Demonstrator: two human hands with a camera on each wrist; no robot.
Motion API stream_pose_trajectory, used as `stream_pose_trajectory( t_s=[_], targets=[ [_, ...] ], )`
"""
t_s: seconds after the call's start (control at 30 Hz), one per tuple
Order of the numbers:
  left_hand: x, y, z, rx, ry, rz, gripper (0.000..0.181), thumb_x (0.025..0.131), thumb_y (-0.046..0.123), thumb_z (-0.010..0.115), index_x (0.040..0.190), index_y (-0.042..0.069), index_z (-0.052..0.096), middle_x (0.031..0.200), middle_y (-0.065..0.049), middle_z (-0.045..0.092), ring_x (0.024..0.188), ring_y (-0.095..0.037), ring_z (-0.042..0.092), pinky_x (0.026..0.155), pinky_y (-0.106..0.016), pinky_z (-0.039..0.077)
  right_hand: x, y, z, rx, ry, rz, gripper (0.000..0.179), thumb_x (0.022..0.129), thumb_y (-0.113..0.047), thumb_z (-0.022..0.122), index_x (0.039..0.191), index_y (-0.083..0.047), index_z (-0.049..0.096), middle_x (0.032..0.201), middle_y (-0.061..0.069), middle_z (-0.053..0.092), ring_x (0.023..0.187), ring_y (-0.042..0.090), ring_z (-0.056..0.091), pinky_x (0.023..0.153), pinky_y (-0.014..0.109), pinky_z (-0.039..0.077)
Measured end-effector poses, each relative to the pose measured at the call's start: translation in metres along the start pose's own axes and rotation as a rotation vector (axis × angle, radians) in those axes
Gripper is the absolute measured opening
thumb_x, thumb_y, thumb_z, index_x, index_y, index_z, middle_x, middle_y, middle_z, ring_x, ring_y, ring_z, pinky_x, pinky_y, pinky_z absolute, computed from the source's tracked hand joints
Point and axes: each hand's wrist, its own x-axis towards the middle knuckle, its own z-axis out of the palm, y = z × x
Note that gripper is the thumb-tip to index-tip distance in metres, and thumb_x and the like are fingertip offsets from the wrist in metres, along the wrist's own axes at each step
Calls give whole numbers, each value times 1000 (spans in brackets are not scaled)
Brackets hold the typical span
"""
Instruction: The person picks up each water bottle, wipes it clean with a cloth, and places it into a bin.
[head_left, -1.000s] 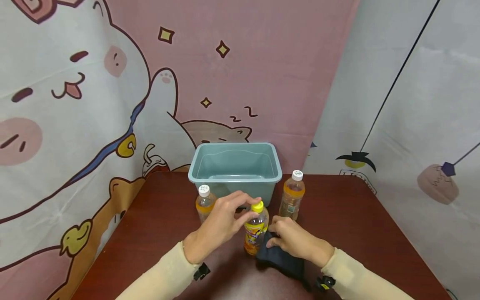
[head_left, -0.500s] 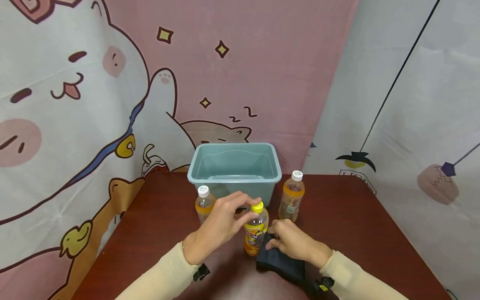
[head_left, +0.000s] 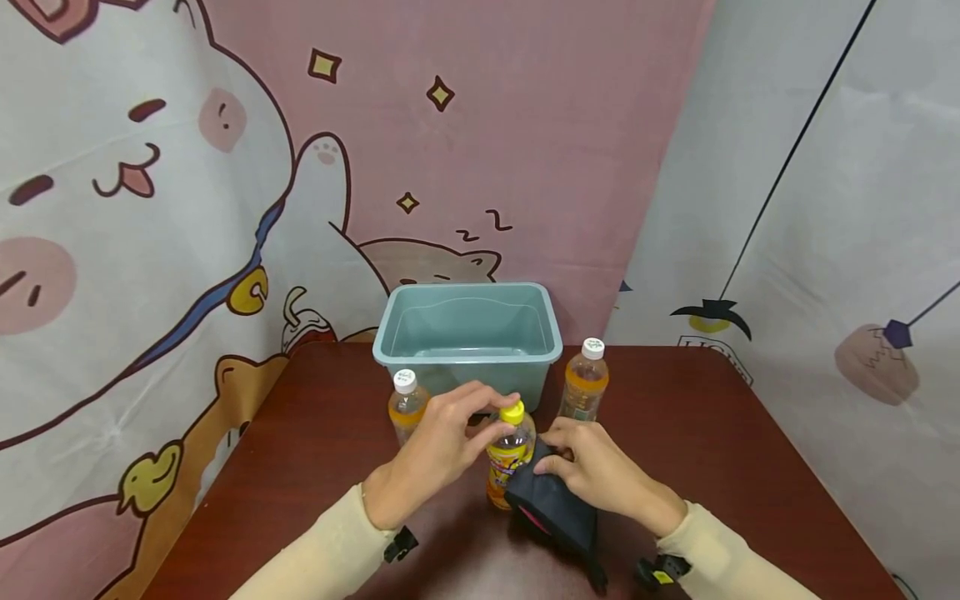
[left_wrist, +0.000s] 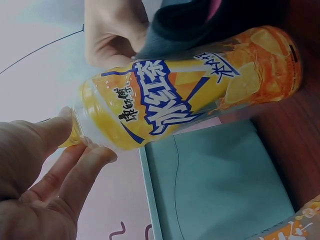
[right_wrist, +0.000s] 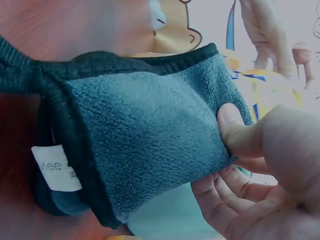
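Observation:
A clear bottle of iced tea (head_left: 502, 472) with a yellow label stands upright on the table in the head view. My left hand (head_left: 431, 454) pinches it at the yellow cap (head_left: 513, 412), thumb on one side and fingers on the other. Close on its right, a dark fleecy fabric pouch (head_left: 557, 507) with a strap hangs tilted from my right hand (head_left: 611, 473). In the right wrist view the thumb (right_wrist: 235, 125) and fingers pinch the pouch at one end; a white tag (right_wrist: 56, 168) shows at the other. The pouch covers part of the bottle's lower right side.
A pale teal bin (head_left: 468, 362) stands behind the bottle. Two white-capped bottles flank it: a left bottle (head_left: 407, 408), partly behind my left hand, and a right bottle (head_left: 584, 383) just beyond my right hand. A printed curtain (head_left: 525, 150) hangs behind the table (head_left: 697, 450).
My right hand has raised and tilted the pouch, and a pinkish-red strip now shows at its lower edge. The left hand keeps its pinch on the cap; the bottle stays in place.

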Motion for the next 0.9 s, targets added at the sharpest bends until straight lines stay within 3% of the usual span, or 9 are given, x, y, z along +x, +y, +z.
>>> stream_pose_trajectory(
  t_s=[0.13,0.3,0.47,0.73,0.9],
  targets=[
    [0,0,0,5,1,7,27,101,15,92,126,14,83,131,-2,83,97,-10,76,74,-22,65,0,-8,-11,2,61,-24,29,103,-15,91,131,-6,88,101,-6,78,73,-2,56,61,21,53],
    [0,0,0,10,4,4,28,100,13,93,127,14,83,131,-2,84,96,-8,74,74,-25,66,5,-19,-23,-24,140,-102,30,99,-11,94,129,-5,89,96,-9,74,75,-2,54,60,20,52],
    [-1,1,1,25,-6,-10,30,100,14,93,129,15,84,129,-1,83,83,-5,62,68,-25,63,7,-30,-30,-36,197,-128,33,98,-10,95,129,-4,89,95,-11,72,73,-3,54,59,21,51],
    [0,5,-1,22,-5,-45,30,100,14,94,128,14,84,128,-3,83,75,-14,61,65,-21,56,11,-40,-31,-32,238,-125,35,98,-13,96,131,-7,89,99,-11,72,78,0,60,63,23,58],
    [-1,6,0,9,-5,-64,30,101,15,93,129,15,84,127,-3,83,73,-18,62,65,-18,53,9,-41,-31,-46,257,-133,34,97,-14,97,130,-6,89,97,-12,72,72,-2,55,59,22,53]
  ],
)
